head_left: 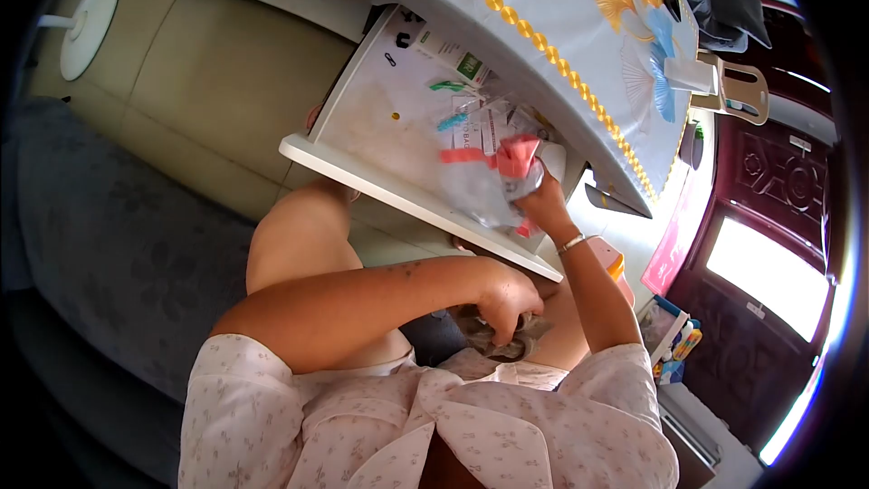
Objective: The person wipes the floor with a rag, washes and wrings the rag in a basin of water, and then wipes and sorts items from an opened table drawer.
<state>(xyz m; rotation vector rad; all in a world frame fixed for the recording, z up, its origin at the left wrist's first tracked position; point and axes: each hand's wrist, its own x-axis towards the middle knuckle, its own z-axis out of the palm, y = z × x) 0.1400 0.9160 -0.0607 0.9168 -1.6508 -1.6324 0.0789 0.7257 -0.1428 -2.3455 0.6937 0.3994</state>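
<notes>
My right hand [546, 201] reaches into an open white drawer [362, 122], its fingers closed round a crumpled clear plastic bag [520, 183] with pinkish-red parts. A pink-red strip stretches left from the bag across other clear packaging [480, 199]. Down at my lap, my left hand [509, 301] has its fingers curled over a crumpled, shiny brownish-grey bundle [493, 330], partly hidden by the hand; its kind does not show. Near the bag in the drawer lie a green-and-white box [469, 63], a printed white packet [475, 127], and green and turquoise strips [453, 119].
A table with a grey cloth and gold trim [543, 41] overhangs the drawer's far side. The drawer's front panel [407, 204] stands close before my knees. A dark grey sofa [118, 244] is at the left, a brown door [760, 281] at the right.
</notes>
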